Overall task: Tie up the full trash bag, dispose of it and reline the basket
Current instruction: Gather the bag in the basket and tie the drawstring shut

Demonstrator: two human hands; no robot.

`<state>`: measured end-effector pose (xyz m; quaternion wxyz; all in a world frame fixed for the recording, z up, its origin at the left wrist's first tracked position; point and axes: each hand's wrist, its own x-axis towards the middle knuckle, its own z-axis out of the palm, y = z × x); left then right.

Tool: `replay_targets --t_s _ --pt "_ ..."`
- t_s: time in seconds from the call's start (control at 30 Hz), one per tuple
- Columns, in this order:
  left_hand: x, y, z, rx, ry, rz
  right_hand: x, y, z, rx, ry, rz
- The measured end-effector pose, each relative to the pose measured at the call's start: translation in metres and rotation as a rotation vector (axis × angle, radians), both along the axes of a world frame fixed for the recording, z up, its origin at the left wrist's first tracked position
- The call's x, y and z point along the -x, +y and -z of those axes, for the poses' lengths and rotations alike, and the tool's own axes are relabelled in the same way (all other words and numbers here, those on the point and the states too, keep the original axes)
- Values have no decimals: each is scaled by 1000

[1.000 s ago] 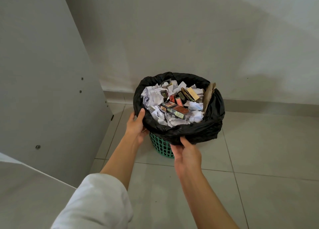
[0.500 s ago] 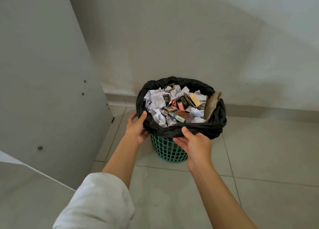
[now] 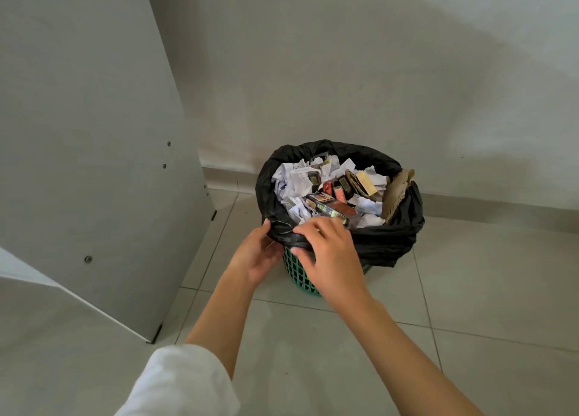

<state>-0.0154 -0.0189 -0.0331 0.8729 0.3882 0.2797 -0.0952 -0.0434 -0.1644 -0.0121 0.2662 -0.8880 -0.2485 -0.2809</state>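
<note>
Two hands meet at the near-left rim of a full black trash bag (image 3: 388, 243) at the centre of the frame. The bag lines a green basket (image 3: 302, 279) that stands on a tiled floor (image 3: 485, 290) near a grey wall (image 3: 344, 71). The left hand (image 3: 255, 257) hooks its thumb over the folded rim, fingers tucked beneath the overhang. The right hand (image 3: 333, 252) pinches the same rim between bent fingers and thumb. Crumpled paper (image 3: 291, 184), small boxes (image 3: 332, 207) and torn cardboard (image 3: 398, 190) fill the bag. A white panel (image 3: 94, 133) stands at left.
</note>
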Motion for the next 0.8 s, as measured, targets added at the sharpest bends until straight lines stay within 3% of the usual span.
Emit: replay_targets --t_s 0.1,0.23,0.33,0.43,0.5,0.63,0.8 --pt "0 13 -8 -248 0 5 -12 -6 22 40 41 -6" --pt "-9 19 -31 -569 -193 -34 -19 -7 22 -7 89 -51" --pt "-13 16 -42 -639 -342 35 -25 -9 17 56 146 -91" --pt "-14 14 -34 -719 -326 25 -28 -12 21 170 118 -106" --pt "-17 13 -28 -653 -214 -85 -27 -9 24 187 65 -93" --pt "-26 14 -27 -177 -49 -59 -28 -15 26 157 39 -107" --pt "-28 12 -20 -150 -32 -43 -39 -50 19 169 97 -114"
